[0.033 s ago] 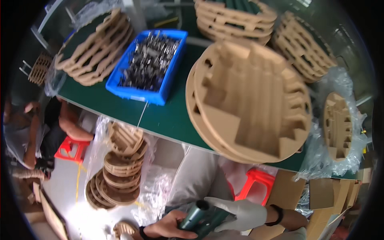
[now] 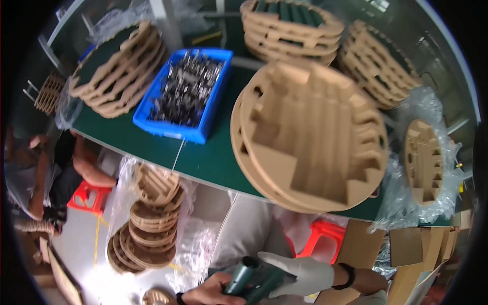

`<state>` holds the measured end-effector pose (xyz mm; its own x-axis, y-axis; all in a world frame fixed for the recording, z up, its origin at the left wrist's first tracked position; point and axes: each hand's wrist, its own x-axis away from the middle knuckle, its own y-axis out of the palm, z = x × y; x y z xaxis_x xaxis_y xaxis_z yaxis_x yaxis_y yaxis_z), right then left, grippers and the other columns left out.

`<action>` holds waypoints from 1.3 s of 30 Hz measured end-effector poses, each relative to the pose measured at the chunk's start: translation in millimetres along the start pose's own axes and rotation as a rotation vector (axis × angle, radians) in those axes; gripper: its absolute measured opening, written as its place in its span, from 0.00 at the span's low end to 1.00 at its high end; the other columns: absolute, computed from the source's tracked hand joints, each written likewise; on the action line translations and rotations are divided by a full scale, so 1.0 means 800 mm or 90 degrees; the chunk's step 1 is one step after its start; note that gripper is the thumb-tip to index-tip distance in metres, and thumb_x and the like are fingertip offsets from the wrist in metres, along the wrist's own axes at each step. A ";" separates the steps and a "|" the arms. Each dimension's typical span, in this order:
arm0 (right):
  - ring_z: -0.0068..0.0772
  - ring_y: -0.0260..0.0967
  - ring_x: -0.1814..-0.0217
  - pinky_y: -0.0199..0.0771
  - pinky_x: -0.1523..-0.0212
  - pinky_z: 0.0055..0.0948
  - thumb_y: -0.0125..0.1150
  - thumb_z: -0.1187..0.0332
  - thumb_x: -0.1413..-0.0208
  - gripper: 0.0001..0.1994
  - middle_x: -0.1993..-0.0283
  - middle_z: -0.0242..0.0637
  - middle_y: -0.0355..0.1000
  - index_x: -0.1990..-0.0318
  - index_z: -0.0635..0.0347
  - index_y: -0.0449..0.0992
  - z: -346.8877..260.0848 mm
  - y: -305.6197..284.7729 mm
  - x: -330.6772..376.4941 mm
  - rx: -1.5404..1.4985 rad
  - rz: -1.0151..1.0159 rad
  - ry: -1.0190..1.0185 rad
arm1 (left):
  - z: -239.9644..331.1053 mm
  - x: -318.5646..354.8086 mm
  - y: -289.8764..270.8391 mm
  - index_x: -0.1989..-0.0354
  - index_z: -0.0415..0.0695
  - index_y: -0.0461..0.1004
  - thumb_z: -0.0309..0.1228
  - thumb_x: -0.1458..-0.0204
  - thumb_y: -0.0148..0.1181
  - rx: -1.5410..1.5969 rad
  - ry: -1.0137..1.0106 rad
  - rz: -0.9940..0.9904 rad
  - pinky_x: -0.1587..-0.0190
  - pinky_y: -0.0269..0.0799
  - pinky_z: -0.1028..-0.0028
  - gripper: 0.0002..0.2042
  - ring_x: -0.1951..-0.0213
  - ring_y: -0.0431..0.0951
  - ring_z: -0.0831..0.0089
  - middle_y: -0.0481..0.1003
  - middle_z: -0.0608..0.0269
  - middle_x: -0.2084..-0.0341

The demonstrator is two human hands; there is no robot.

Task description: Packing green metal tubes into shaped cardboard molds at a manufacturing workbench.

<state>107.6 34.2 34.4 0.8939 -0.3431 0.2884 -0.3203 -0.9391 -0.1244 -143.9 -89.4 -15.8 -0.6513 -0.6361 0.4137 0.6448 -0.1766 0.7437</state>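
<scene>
Near the lower edge, over my lap, both hands hold dark green metal tubes. My left hand (image 2: 213, 291) is bare and closed around one green tube (image 2: 244, 272), whose round hollow end points up. A white glove covers my right hand (image 2: 300, 274). Its fingers lie along a second green tube (image 2: 267, 284), thumb side toward the first. The tubes' lower ends are hidden by my hands and the picture's edge. On the table above sit two stacked round brown pulp trays (image 2: 320, 137) with moulded grooves, the upper one bare.
A blue bin (image 2: 206, 127) of small metal parts stands on the green table (image 2: 213, 162). Tray stacks (image 2: 122, 71) line its far side, one holding green tubes (image 2: 290, 14). More trays (image 2: 152, 223) pile on the floor. Red stools (image 2: 323, 239), cartons (image 2: 356, 244) and a seated person (image 2: 86, 157) are around.
The whole scene sits slightly lower and further left in the picture. My hands keep about the same hold on the tubes.
</scene>
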 end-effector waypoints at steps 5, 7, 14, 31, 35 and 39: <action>0.40 0.74 0.50 0.70 0.49 0.30 0.65 0.63 0.44 0.40 0.46 0.47 0.73 0.27 0.52 0.47 -0.013 0.002 -0.002 0.001 0.042 -0.029 | 0.023 -0.007 0.039 0.55 0.34 0.75 0.37 0.47 0.65 0.003 0.109 0.000 0.68 0.75 0.72 0.18 0.73 0.77 0.72 0.77 0.62 0.74; 0.34 0.73 0.51 0.70 0.50 0.29 0.65 0.66 0.44 0.39 0.48 0.44 0.74 0.28 0.54 0.49 -0.035 -0.012 0.006 -0.010 -0.001 -0.042 | 0.023 0.000 0.047 0.50 0.33 0.72 0.36 0.46 0.64 0.052 0.094 -0.005 0.62 0.76 0.72 0.21 0.67 0.79 0.69 0.78 0.58 0.66; 0.27 0.76 0.71 0.79 0.68 0.24 0.75 0.65 0.54 0.33 0.59 0.42 0.76 0.43 0.70 0.67 -0.172 -0.118 0.055 -0.004 0.661 -0.228 | 0.004 0.008 0.013 0.50 0.31 0.69 0.33 0.40 0.57 0.060 0.158 0.056 0.66 0.80 0.67 0.17 0.68 0.82 0.63 0.78 0.48 0.62; 0.28 0.71 0.85 0.69 0.88 0.26 0.59 0.62 0.41 0.15 0.74 0.39 0.74 0.58 0.68 0.76 -0.144 -0.334 -0.139 0.252 0.427 0.179 | -0.018 -0.004 -0.001 0.60 0.34 0.75 0.32 0.39 0.57 -0.065 0.143 0.189 0.72 0.76 0.77 0.11 0.75 0.80 0.75 0.79 0.58 0.75; 0.31 0.74 0.81 0.75 0.81 0.26 0.65 0.66 0.46 0.18 0.69 0.41 0.76 0.53 0.71 0.74 -0.139 -0.311 -0.145 0.292 0.477 0.124 | -0.011 0.000 -0.008 0.60 0.34 0.76 0.31 0.40 0.58 -0.026 0.113 0.183 0.72 0.76 0.77 0.10 0.76 0.80 0.75 0.79 0.59 0.76; 0.27 0.75 0.77 0.77 0.78 0.26 0.69 0.66 0.49 0.19 0.66 0.42 0.77 0.54 0.70 0.76 -0.130 -0.293 -0.142 0.300 0.552 0.077 | -0.013 -0.004 -0.020 0.60 0.34 0.76 0.31 0.40 0.58 -0.084 0.088 0.164 0.73 0.76 0.78 0.10 0.76 0.79 0.76 0.79 0.60 0.76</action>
<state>48.7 291.7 129.3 0.3637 -0.9315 0.0110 -0.6665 -0.2684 -0.6955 -147.9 -92.7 -34.6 -0.4046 -0.7673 0.4976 0.8340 -0.0864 0.5449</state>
